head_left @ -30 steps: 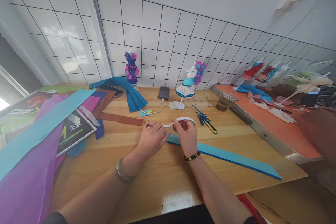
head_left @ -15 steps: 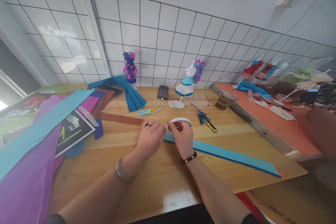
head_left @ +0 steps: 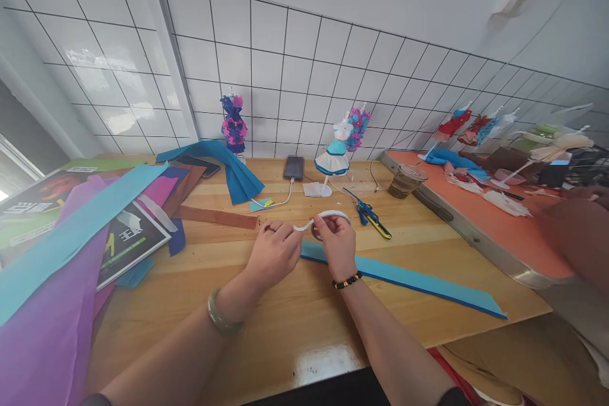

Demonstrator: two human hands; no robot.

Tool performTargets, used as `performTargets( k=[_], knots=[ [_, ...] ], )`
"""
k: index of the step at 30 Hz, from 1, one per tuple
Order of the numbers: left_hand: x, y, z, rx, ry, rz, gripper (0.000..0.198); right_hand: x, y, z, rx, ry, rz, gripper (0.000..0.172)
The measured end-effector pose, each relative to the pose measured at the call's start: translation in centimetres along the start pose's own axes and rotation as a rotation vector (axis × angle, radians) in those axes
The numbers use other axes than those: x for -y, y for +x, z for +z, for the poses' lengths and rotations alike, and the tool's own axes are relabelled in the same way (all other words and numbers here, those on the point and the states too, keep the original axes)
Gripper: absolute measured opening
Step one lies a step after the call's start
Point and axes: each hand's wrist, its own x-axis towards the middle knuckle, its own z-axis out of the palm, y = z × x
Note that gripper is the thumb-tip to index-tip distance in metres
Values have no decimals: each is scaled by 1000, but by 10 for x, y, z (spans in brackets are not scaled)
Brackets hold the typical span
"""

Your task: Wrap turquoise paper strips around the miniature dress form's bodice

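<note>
My right hand (head_left: 339, 244) grips a roll of white tape (head_left: 328, 214), with the thumb on its near side. A short white strip runs from the roll to my left hand (head_left: 276, 250), whose fingers are pinched on its end. Both hands are above the wooden table (head_left: 228, 304). Under and beyond my right wrist lies a long folded light-blue paper strip (head_left: 428, 284) with a darker blue edge. A brown paper strip (head_left: 219, 217) ends just left of my left hand.
Coloured paper sheets (head_left: 71, 254) and magazines (head_left: 137, 244) cover the left side. Farther back stand two small dressed mannequins (head_left: 233, 127), a power bank (head_left: 294, 167), a yellow cutter (head_left: 378, 225) and a cup (head_left: 406, 181). Another person's arm (head_left: 571, 231) is at the right, by an orange table (head_left: 547, 254).
My hands have moved apart, the right one slightly rightward. A length of white tape now shows between them.
</note>
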Motion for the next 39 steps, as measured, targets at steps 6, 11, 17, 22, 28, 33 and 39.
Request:
performTargets(
  k=[6,11,17,22,28,33,39],
  knots=[
    [0,0,0,119,-198,-54,31,2,9,-8,-69,159,25,36],
    [6,-2,7,126,-283,-216,44,5,9,-10,-26,228,61,34],
    [9,-2,11,69,-505,-417,49,9,3,-7,52,221,50,31],
    [9,5,3,132,-1003,-677,33,12,-6,-3,141,172,13,30],
    [17,8,4,129,-1065,-716,38,12,-9,0,179,108,-25,28],
    [21,6,9,108,-968,-741,37,-1,-3,0,99,49,-31,30],
    [24,3,5,107,-754,-727,27,-20,11,-8,34,-95,-33,29]
  ],
)
